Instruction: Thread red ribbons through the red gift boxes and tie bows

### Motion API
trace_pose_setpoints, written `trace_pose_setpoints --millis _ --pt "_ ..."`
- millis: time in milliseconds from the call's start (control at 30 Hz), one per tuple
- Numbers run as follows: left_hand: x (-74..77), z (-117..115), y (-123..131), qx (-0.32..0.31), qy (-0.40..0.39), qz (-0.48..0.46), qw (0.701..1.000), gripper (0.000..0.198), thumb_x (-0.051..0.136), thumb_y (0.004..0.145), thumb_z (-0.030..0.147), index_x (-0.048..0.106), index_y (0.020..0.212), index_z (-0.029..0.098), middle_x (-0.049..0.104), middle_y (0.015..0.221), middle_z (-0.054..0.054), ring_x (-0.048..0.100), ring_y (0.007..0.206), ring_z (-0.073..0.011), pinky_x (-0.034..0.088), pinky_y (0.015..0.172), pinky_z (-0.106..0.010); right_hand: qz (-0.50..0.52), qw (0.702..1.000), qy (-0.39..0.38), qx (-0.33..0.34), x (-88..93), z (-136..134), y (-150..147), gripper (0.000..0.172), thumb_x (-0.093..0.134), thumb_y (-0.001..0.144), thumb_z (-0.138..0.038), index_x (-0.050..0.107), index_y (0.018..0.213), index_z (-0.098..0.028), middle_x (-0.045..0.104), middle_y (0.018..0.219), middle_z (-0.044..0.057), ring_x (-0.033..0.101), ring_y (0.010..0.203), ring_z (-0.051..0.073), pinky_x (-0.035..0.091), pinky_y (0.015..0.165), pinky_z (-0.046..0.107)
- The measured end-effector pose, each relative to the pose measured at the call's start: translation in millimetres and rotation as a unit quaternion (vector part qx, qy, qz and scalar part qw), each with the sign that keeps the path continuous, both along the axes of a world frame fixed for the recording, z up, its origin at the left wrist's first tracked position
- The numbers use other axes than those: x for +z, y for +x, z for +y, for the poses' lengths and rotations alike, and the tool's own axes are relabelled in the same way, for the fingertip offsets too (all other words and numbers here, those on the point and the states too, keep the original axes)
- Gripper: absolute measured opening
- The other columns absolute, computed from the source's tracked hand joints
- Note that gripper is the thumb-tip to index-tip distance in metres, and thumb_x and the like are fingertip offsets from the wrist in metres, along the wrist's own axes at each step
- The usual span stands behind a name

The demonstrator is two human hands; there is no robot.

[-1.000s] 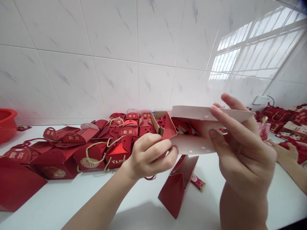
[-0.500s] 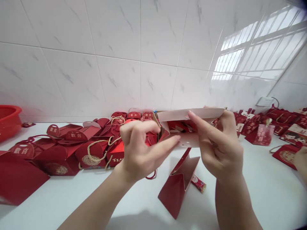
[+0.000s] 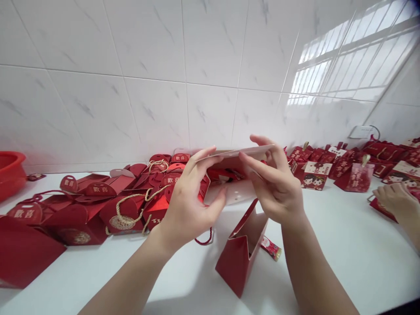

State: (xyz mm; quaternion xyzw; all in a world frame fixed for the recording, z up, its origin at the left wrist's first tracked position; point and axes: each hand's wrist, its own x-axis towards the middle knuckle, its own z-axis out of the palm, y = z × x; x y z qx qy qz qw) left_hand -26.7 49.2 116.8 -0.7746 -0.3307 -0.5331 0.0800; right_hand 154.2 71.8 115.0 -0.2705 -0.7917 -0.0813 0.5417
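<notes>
A gift box (image 3: 234, 191) with pale inner flaps and red contents is held up between my two hands. My left hand (image 3: 193, 197) grips the left part of its upper flap, thumb below at the opening. Fingers of my right hand (image 3: 275, 181) are on the right part of that flap, one fingertip touching its underside. Below, an open red paper box (image 3: 236, 258) stands on the white table, with a small red wrapped packet (image 3: 271, 248) beside it.
Red gift boxes with rope handles (image 3: 78, 218) crowd the left. More small red packages (image 3: 354, 175) line the back right. A red basin (image 3: 11, 175) sits at the far left. Another person's hand (image 3: 398, 201) touches a red package at the right edge.
My left hand has moved up and onto the upper flap. The held box and my right hand have shifted left. The other person's hand has come further into view.
</notes>
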Motion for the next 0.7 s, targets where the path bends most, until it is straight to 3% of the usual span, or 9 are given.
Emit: trace_pose_setpoints --millis 100,167,233,300,400,500,600,700 --pt "0.4 1.4 -1.3 0.015 -0.012 -0.009 1.000 0.048 0.054 0.074 0.006 0.051 0.121 0.018 0.052 0.130 -0.008 0.044 0.126 -0.0222 0.038 0.109 -0.042 0.009 0.998 0.001 -0.060 -0.6 0.5 -2.6 0.043 0.046 0.085 -0.015 0.058 0.122 -0.034 0.031 0.145 0.005 0.043 0.126 0.030 0.050 0.087 0.050" --pt "-0.4 3.5 -2.5 0.033 -0.021 -0.006 0.999 0.049 0.053 0.073 0.004 0.051 0.120 0.018 0.050 0.130 -0.008 0.043 0.126 -0.0222 0.038 0.109 -0.042 0.055 0.993 0.041 -0.092 0.5 -5.4 -3.5 0.032 0.053 0.083 -0.020 0.066 0.109 -0.032 0.037 0.139 0.007 0.047 0.121 0.030 0.050 0.086 0.050" --pt "-1.7 5.7 -3.3 0.049 -0.027 0.005 0.998 0.051 0.052 0.073 0.003 0.049 0.121 0.018 0.049 0.131 -0.008 0.042 0.127 -0.0224 0.038 0.109 -0.042 0.098 0.989 0.092 -0.065 2.6 -14.6 -3.8 0.021 0.057 0.081 -0.021 0.070 0.095 -0.029 0.049 0.123 0.009 0.054 0.110 0.028 0.051 0.083 0.046" --pt "-3.2 6.7 -3.1 0.062 -0.017 0.021 0.998 0.050 0.052 0.074 0.004 0.048 0.122 0.017 0.049 0.131 -0.009 0.041 0.127 -0.0230 0.038 0.108 -0.043 0.073 0.992 0.099 0.009 5.4 -23.6 -4.8 0.017 0.054 0.083 -0.020 0.069 0.090 -0.025 0.058 0.107 0.008 0.059 0.099 0.024 0.053 0.080 0.042" --pt "-5.8 4.7 -0.7 0.067 0.024 0.065 0.995 0.048 0.053 0.077 0.008 0.046 0.124 0.015 0.047 0.132 -0.012 0.041 0.127 -0.0247 0.039 0.108 -0.044 -0.068 0.995 -0.008 0.066 8.9 -31.6 -8.8 0.022 0.044 0.090 -0.018 0.066 0.093 -0.020 0.064 0.100 0.007 0.060 0.096 0.019 0.053 0.082 0.036" --pt "-7.8 -1.7 4.0 0.057 0.071 0.110 0.990 0.050 0.049 0.080 0.006 0.041 0.129 0.014 0.043 0.135 -0.014 0.038 0.130 -0.0273 0.038 0.108 -0.046 -0.155 0.982 -0.108 0.027 10.4 -34.4 -13.8 0.028 0.035 0.095 -0.020 0.061 0.104 -0.015 0.061 0.111 0.010 0.056 0.106 0.020 0.050 0.091 0.037" --pt "-8.7 -9.7 9.6 0.047 0.094 0.134 0.985 0.052 0.047 0.079 0.001 0.040 0.130 0.013 0.042 0.135 -0.014 0.034 0.132 -0.0297 0.036 0.110 -0.048 -0.178 0.975 -0.132 0.004 10.1 -36.9 -16.7 0.031 0.031 0.096 -0.019 0.056 0.113 -0.012 0.059 0.117 0.011 0.050 0.116 0.021 0.044 0.099 0.039" --pt "-9.5 -16.0 14.7 0.035 0.095 0.143 0.985 0.054 0.045 0.076 -0.003 0.041 0.128 0.011 0.041 0.135 -0.015 0.032 0.133 -0.0313 0.033 0.111 -0.050 -0.193 0.970 -0.148 0.001 8.2 -38.1 -19.7 0.032 0.031 0.094 -0.015 0.054 0.117 -0.011 0.058 0.119 0.012 0.048 0.117 0.024 0.043 0.098 0.041"
